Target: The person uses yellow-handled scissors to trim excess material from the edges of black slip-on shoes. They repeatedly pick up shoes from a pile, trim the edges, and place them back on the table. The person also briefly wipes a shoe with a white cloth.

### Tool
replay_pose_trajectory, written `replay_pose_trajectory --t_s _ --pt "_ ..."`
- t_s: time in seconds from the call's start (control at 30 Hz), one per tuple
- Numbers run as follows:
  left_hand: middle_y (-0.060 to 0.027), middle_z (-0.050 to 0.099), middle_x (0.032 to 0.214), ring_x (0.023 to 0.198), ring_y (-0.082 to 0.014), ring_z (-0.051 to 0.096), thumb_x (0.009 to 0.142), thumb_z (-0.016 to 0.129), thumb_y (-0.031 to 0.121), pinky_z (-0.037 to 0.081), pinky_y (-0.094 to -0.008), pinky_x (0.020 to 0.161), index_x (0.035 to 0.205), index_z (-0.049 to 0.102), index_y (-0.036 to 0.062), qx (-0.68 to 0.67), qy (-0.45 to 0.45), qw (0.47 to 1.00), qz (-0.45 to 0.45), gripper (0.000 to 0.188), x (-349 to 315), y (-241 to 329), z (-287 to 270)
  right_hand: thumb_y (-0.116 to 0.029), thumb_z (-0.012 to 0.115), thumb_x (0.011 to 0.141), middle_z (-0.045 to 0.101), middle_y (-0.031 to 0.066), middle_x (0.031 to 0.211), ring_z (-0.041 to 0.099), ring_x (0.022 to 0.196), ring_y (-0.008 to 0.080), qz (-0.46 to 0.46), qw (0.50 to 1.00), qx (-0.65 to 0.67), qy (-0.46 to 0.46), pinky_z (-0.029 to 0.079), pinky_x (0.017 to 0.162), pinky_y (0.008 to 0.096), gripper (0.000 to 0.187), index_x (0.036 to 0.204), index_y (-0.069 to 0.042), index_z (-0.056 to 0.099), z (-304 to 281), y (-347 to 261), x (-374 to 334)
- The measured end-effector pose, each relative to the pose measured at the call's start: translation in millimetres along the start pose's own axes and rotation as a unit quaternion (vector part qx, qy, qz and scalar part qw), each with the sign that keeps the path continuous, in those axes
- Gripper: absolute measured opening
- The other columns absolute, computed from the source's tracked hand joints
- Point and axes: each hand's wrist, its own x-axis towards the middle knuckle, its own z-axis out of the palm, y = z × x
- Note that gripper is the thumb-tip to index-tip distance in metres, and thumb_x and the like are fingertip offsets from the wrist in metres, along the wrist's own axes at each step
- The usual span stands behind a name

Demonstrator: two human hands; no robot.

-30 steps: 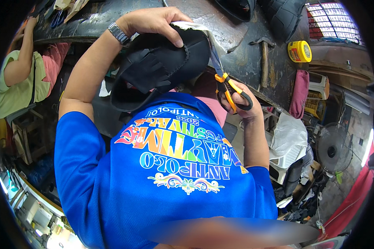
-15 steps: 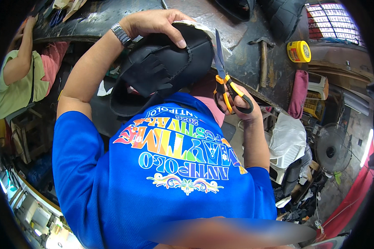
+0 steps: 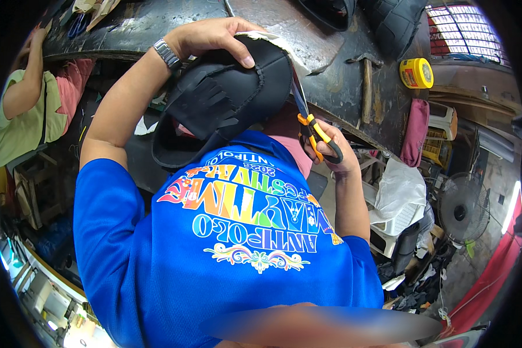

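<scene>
A black leather shoe upper [image 3: 214, 98] with stitched seams and a whitish lining edge [image 3: 284, 47] rests tilted between my body and the bench. My left hand [image 3: 226, 39] grips its far end, thumb on the black face and fingers hidden behind. In my right hand [image 3: 330, 142] is a pair of scissors [image 3: 314, 134] with orange and black handles. Their blades point up and away at the upper's right edge, by the whitish lining. The blade tips are partly hidden there.
A hammer [image 3: 367, 90] and a yellow tub [image 3: 416, 73] sit on the dark bench [image 3: 139, 26] to the right. More black pieces [image 3: 391, 26] lie at the back. Another person [image 3: 32, 110] is at the left. A fan [image 3: 463, 206] stands on the right.
The scissors have moved slightly left and down against the upper's edge, their handles now closer together. The upper has shifted a little left with my left hand.
</scene>
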Motion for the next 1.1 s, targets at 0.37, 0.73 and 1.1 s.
replay_pose_trajectory --t_s 0.37,0.73,1.1 --pt "-0.0147 0.070 0.099 0.081 -0.0222 0.071 0.073 0.080 0.015 0.059 -0.0309 0.076 0.115 0.065 0.0025 0.049 -0.001 0.998 -0.047 0.046 1.5 -0.2 5.6 -0.064 0.079 0.065 0.051 0.0009 0.059 0.046 0.044 0.0050 -0.015 0.999 0.016 0.026 0.032 0.040 0.0169 0.076 0.098 0.000 0.055 12.6 -8.5 4.1" --pt "-0.0081 0.071 0.099 0.082 -0.0134 0.067 0.069 0.079 0.007 0.054 -0.0253 0.080 0.121 0.062 -0.0023 -0.005 -0.023 0.998 -0.056 0.055 0.5 2.0 8.6 -0.044 0.082 0.072 0.054 0.0010 0.071 0.049 0.053 0.0053 -0.002 1.000 0.021 0.000 0.036 0.043 0.0188 0.059 0.103 0.000 0.058 2.7 -6.3 0.6" --pt "-0.0082 0.071 0.101 0.087 -0.0143 0.067 0.069 0.078 0.005 0.054 -0.0270 0.084 0.118 0.065 -0.0012 0.039 -0.023 0.996 -0.078 0.050 0.0 4.0 10.5 -0.040 0.083 0.069 0.054 -0.0002 0.067 0.045 0.045 0.0037 0.028 0.999 -0.017 0.042 0.034 0.039 0.0168 0.053 0.095 -0.001 0.058 -8.7 -5.1 -8.3"
